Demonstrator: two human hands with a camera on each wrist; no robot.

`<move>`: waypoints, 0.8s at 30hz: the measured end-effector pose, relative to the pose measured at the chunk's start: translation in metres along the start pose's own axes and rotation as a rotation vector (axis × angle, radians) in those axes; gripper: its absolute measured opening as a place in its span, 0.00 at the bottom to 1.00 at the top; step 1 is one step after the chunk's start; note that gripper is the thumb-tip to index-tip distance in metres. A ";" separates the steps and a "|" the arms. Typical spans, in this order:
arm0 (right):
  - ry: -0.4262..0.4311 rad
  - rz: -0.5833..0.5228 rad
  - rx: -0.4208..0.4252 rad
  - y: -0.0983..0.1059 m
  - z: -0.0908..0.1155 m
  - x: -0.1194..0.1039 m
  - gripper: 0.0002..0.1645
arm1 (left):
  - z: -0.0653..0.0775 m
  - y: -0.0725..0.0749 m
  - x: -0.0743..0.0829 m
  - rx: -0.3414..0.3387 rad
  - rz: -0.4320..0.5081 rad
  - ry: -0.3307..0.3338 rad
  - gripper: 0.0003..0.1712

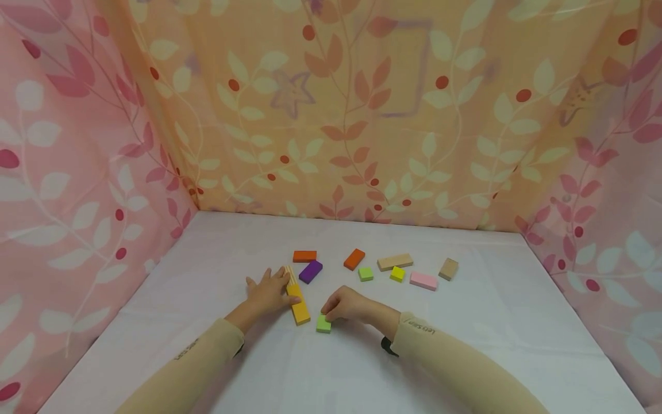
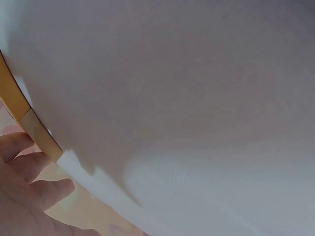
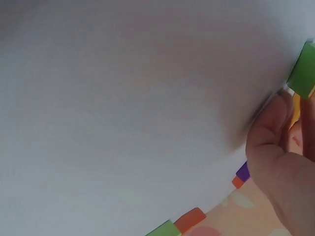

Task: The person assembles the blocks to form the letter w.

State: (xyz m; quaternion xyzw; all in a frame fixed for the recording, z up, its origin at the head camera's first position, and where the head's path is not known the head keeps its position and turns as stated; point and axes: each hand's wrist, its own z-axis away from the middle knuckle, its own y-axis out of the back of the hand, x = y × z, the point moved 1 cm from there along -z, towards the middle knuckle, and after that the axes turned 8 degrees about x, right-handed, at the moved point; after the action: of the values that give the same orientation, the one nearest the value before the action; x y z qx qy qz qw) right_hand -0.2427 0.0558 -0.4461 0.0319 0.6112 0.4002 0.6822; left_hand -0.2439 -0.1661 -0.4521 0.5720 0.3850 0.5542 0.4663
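Note:
My right hand [image 1: 347, 305] pinches a small light green block [image 1: 323, 325] between thumb and fingertips, low over the white table; in the right wrist view the same green block [image 3: 303, 71] sits at the fingertips. My left hand [image 1: 268, 293] rests with spread fingers along a long yellow-orange block [image 1: 298, 305], its thumb lying across the top. A pale striped piece [image 1: 291, 275] continues from the far end of that block. In the left wrist view, fingertips touch this tan piece [image 2: 41, 136], end to end with the orange block [image 2: 11, 93].
Beyond the hands lie a purple block [image 1: 311, 272], orange-red blocks [image 1: 305, 256] [image 1: 354, 259], a light green block [image 1: 365, 274], a yellow block [image 1: 397, 274], wooden blocks [image 1: 395, 263] [image 1: 449, 269] and a pink block [image 1: 423, 280]. Patterned cloth [image 1: 331, 115] walls three sides.

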 end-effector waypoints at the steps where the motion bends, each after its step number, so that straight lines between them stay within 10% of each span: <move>1: -0.005 0.009 0.003 -0.001 0.000 0.000 0.07 | 0.000 0.000 0.000 0.000 0.001 -0.002 0.46; 24: -0.022 0.125 0.042 -0.019 0.000 -0.009 0.05 | -0.006 -0.003 -0.003 -0.006 -0.002 -0.015 0.46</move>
State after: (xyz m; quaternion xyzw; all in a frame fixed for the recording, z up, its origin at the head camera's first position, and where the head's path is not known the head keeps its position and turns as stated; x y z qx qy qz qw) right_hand -0.2324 0.0374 -0.4491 0.0886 0.6086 0.4289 0.6616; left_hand -0.2503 -0.1678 -0.4563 0.5741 0.3805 0.5507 0.4716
